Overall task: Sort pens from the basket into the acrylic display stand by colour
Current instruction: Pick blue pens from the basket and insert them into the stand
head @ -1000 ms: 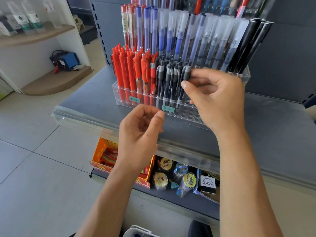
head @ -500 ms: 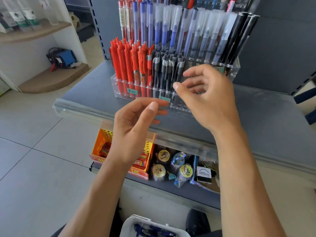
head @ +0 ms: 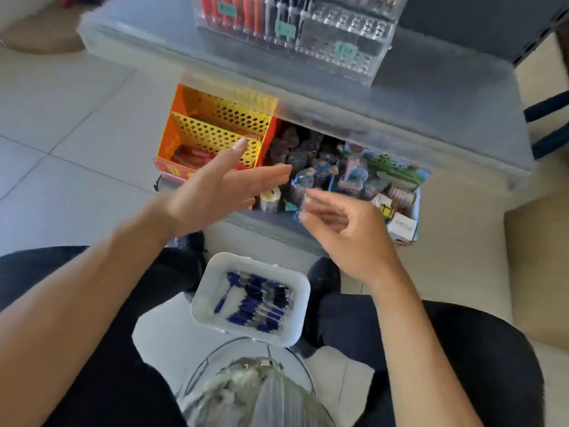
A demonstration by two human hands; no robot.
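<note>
— Where are your hands at this moment?

— Your left hand is in the air in front of the lower shelf, with the fingers straight and spread, and it holds nothing. Your right hand is beside it, a little nearer to you. Its fingers are loosely bent and I see nothing between them. The two hands are near each other but do not touch.

— And where are the pens you must sort?

— The blue pens lie in the white basket, which sits low between your knees, below both hands. The picture is blurred, so I cannot count them.

— And the stand?

— The acrylic display stand is on the grey upper shelf, at the top edge of the view, well apart from the basket. Red pens fill its left part, dark pens stand beside them, and the holes at the right side look free. Under this shelf you see an orange perforated box and small colourful packets.
</note>
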